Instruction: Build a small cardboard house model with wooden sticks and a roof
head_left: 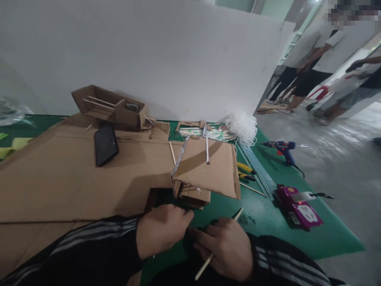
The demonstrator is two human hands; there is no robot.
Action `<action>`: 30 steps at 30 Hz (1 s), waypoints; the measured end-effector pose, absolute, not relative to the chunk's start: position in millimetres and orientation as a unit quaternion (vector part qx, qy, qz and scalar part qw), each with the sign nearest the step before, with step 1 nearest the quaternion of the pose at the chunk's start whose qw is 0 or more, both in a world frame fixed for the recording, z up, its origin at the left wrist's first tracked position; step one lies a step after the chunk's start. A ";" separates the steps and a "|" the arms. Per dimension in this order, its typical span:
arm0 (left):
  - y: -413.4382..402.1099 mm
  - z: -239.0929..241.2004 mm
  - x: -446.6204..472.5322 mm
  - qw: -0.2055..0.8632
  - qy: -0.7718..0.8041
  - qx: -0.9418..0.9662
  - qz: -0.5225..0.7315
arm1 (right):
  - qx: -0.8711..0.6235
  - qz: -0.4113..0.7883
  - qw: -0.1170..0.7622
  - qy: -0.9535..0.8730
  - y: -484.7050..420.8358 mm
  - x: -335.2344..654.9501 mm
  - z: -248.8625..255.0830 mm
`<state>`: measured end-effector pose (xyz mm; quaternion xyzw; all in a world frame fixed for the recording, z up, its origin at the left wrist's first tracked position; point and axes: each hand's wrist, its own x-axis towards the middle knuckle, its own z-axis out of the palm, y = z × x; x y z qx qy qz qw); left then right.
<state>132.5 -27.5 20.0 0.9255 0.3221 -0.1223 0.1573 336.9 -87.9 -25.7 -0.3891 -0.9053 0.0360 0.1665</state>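
Note:
My right hand (224,246) is closed with a thin wooden stick (204,268) running slantwise through its fingers. To its left, my left hand (165,229) is closed, thumb against curled fingers; anything inside it is hidden. Just beyond both hands stands a cardboard piece (222,169) with a white stick-like rod (207,149) poking up through a hole. Beneath that piece is a small cardboard box (195,195), close to my left fingertips. Silvery glue or film shows along the piece's left edge.
A cardboard sheet (74,186) covers the left, bearing a black phone (106,145) and an open cardboard box (110,108). On the right lie yellow-handled pliers (246,171), glue sticks (257,167), a blue glue gun (282,149) and a purple power strip (299,207). People (315,59) stand beyond.

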 end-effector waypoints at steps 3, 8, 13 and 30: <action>-24.3 21.5 124.1 0.175 0.319 0.925 -0.110 | -0.399 0.032 0.150 -0.904 -88.9 334.7 -26.7; -20.8 19.0 113.3 0.310 0.334 0.889 -0.046 | -0.402 0.005 0.128 -0.906 -87.8 328.1 -20.9; -18.3 16.2 110.3 0.353 0.341 0.871 -0.028 | -0.404 0.011 0.167 -0.899 -85.4 330.6 -24.3; -13.7 39.5 109.7 0.346 0.380 0.857 -0.046 | -0.443 0.110 0.145 -0.878 -77.0 322.6 -17.2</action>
